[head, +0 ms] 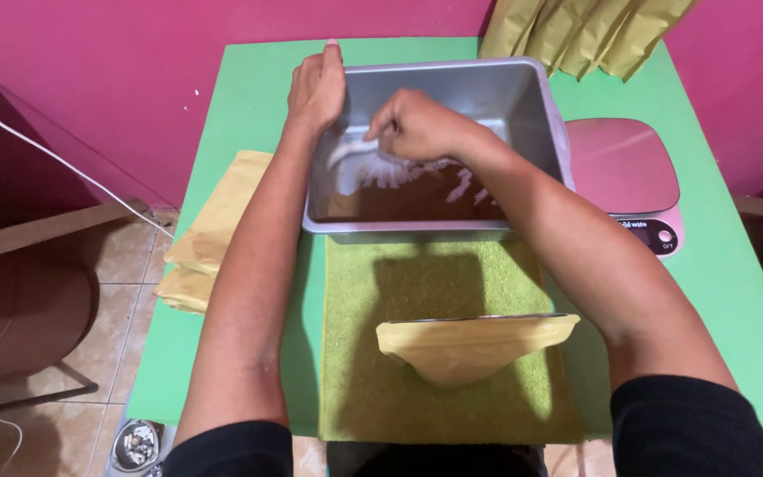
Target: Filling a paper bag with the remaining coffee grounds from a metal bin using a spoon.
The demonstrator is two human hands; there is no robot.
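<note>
- The scoop (351,152), a pale plastic one, blurred, sits in the upper middle of the frame inside the metal tray (545,115), its bowl down in the brown powder (417,196).
- The right hand (417,124) has its fingers (388,126) curled together and clamped on the scoop's handle; the blade end points toward the left wall of the tray.
- The left hand (315,87) grips the tray's upper-left rim, fingers folded over the edge, thumb side outward.
- To scoop well here, I'd judge it pays to keep that left hand pressing the tray down so it does not slide on the desk (258,97), and to draw the scoop low along the floor of the tray, lifting level so no powder spills over the near wall.
- Just below the tray, centre frame, lies a green mat (355,353), and on it an open yellow pouch (474,346) with its mouth held wide and facing up.
- Counted: one scoop, one tray, one mat, one open pouch, one pink kitchen scale (624,168) at the right.
- Spare yellow pouches: one stack (214,230) at the left desk edge, one fan of them (589,31) at the upper right; single pouches in them I cannot count.
</note>
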